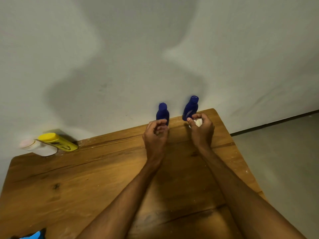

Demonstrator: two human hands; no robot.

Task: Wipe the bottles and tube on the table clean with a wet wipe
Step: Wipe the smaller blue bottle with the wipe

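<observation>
Two dark blue bottles stand at the far edge of the wooden table (96, 178), against the wall. My left hand (156, 135) hovers just in front of the left blue bottle (162, 112), its fingers loosely curled and holding nothing I can see; the thumb overlaps the bottle's base. My right hand (202, 130) grips a crumpled white wet wipe (198, 122) right beside the lower part of the right blue bottle (190, 107). A yellow bottle (57, 141) and a white tube with a pale pink cap (40, 147) sit at the far left by the wall.
A pale wall runs along the back of the table. The table's right edge drops to a grey floor (284, 161). A blue and black object (32, 235) pokes in at the bottom left corner.
</observation>
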